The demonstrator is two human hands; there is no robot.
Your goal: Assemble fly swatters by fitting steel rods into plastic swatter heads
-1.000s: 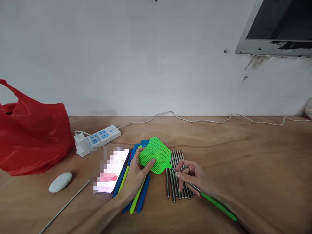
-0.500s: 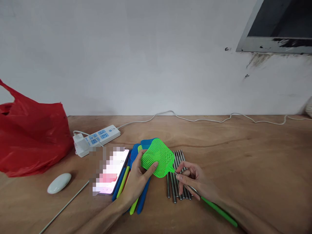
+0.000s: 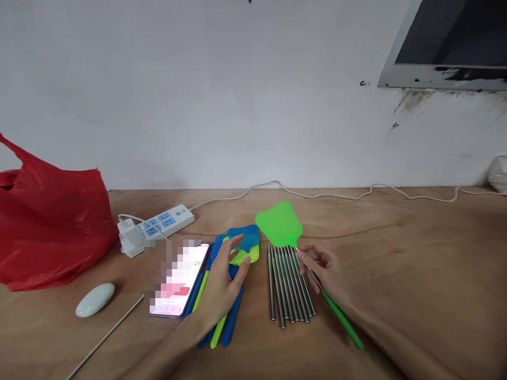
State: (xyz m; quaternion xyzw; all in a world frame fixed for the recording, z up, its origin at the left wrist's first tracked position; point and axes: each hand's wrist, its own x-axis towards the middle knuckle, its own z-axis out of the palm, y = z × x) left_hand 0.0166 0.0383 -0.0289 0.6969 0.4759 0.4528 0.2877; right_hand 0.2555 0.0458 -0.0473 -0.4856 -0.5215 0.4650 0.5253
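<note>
Head view: the green fly swatter is pinched at its thin shaft by the right hand. Its mesh head is seen at 11 o'clock from the grip and its handle at 5 o'clock, beside the metal rods. The left hand is spread open over the blue and yellow swatters. Half a second ago the mesh head was held by this hand; now it is released and has been moved farther off.

Left hand: open, fingers spread and slightly curled, palm down, forearm entering from lower left. Right hand: fingers drawn together in a pinch, thumb against forefinger, wrist low, forearm entering from lower right. Hands well apart, both forearms bare
</note>
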